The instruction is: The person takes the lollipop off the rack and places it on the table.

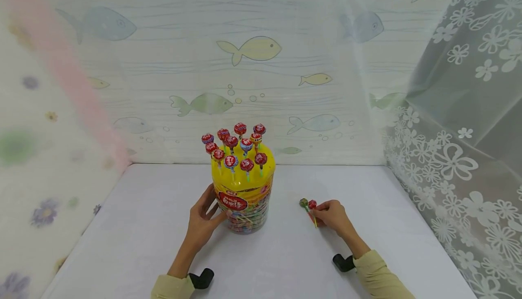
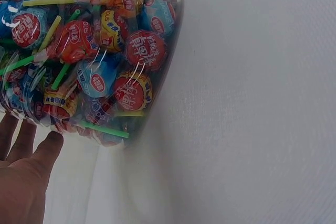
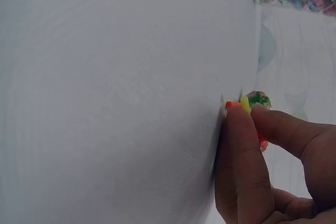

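A clear plastic jar (image 1: 248, 219) packed with wrapped lollipops stands on the table under a yellow lid (image 1: 240, 179). Several lollipops with mostly red wrappers stick upright out of that lid. My left hand (image 1: 202, 219) holds the jar's left side, thumb in front; in the left wrist view its fingers (image 2: 47, 150) touch the clear wall. To the right, my right hand (image 1: 332, 215) pinches two lollipops low at the tabletop, one green-topped (image 1: 303, 202) and one red-topped (image 1: 312, 204). Their yellow and orange stick ends show by the fingertips in the right wrist view.
The white table (image 1: 163, 190) runs back to a fish-print curtain (image 1: 261, 81). A flowered sheet hangs at the left, and a sheer grey curtain (image 1: 461, 163) with white flowers at the right. Black wrist devices (image 1: 201, 279) sit at both sleeves.
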The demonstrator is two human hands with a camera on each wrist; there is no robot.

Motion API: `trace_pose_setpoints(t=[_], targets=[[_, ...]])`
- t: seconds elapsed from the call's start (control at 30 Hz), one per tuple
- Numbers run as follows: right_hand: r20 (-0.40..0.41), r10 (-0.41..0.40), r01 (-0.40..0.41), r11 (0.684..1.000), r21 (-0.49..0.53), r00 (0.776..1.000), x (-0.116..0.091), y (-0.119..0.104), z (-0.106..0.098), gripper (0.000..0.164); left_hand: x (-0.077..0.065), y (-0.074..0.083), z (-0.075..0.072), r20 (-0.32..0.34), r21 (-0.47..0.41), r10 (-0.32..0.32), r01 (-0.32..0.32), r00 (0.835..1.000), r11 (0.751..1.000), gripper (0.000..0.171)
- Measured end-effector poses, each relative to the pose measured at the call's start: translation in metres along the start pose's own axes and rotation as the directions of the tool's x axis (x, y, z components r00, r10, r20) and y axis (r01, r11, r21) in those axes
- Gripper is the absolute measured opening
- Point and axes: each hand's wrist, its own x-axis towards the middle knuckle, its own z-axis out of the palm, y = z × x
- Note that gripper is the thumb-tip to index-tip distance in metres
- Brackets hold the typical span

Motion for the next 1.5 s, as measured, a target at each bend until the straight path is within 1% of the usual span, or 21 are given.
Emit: trace_pose_setpoints(t=[0.1,0.2,0.33,0.53,0.63,0.73,0.83,0.93,1.07,1.13,1.27,1.37,1.5], targets=[[-0.003,-0.008,0.007,0.999,-0.035,1.000,-0.001,-0.001,-0.001,0.023,0.000,0.000,0.000,-0.001,0.000,0.000,0.000,1.000,1.000,0.085],[0.004,-0.007,0.007,1.000,-0.030,1.000,-0.003,-0.001,-0.003,0.021,0.000,0.000,-0.001,0.000,-0.003,0.002,-0.002,1.000,1.000,0.085],[0.027,-0.028,0.028,0.999,-0.017,0.999,-0.004,-0.001,-0.004,0.018,-0.001,0.000,-0.001,-0.003,-0.008,0.003,-0.003,1.000,1.000,0.085],[0.039,-0.031,0.033,0.999,-0.037,0.999,-0.009,-0.004,-0.009,0.019,-0.001,0.001,-0.002,-0.001,-0.005,0.000,0.000,1.000,1.000,0.085],[0.050,-0.056,0.059,0.996,-0.065,0.997,-0.014,-0.011,-0.015,0.020,0.000,0.001,-0.002,0.000,-0.001,-0.003,0.003,1.000,1.000,0.085],[0.059,-0.124,0.129,0.987,-0.100,0.991,-0.019,-0.022,-0.024,0.022,0.000,0.001,-0.002,-0.001,0.002,-0.002,0.002,1.000,1.000,0.085],[0.070,-0.208,0.215,0.969,-0.124,0.976,-0.026,-0.036,-0.032,0.025,0.000,0.001,-0.002,-0.002,0.002,0.000,0.000,1.000,1.000,0.085],[0.089,-0.288,0.296,0.948,-0.115,0.954,-0.032,-0.053,-0.040,0.028,0.000,0.001,-0.002,-0.002,0.004,0.002,-0.002,1.000,1.000,0.085],[0.114,-0.365,0.374,0.925,-0.071,0.924,-0.043,-0.075,-0.045,0.033,0.000,0.000,-0.002,0.001,0.003,0.003,-0.003,1.000,1.000,0.085],[0.124,-0.403,0.413,0.909,-0.061,0.907,-0.050,-0.086,-0.045,0.036,0.001,0.000,-0.001,0.002,-0.001,0.001,-0.001,1.000,1.000,0.085],[0.138,-0.454,0.463,0.886,-0.037,0.880,-0.063,-0.104,-0.042,0.041,0.001,0.000,0.000,0.001,-0.006,-0.004,0.004,1.000,1.000,0.084],[0.118,-0.488,0.492,0.870,-0.005,0.865,-0.070,-0.117,-0.037,0.045,0.001,-0.001,0.000,0.002,-0.008,-0.006,0.006,1.000,1.000,0.084],[0.063,-0.547,0.545,0.837,0.056,0.834,-0.076,-0.134,-0.030,0.049,0.000,-0.001,0.000,0.003,-0.005,-0.005,0.006,1.000,1.000,0.084]])
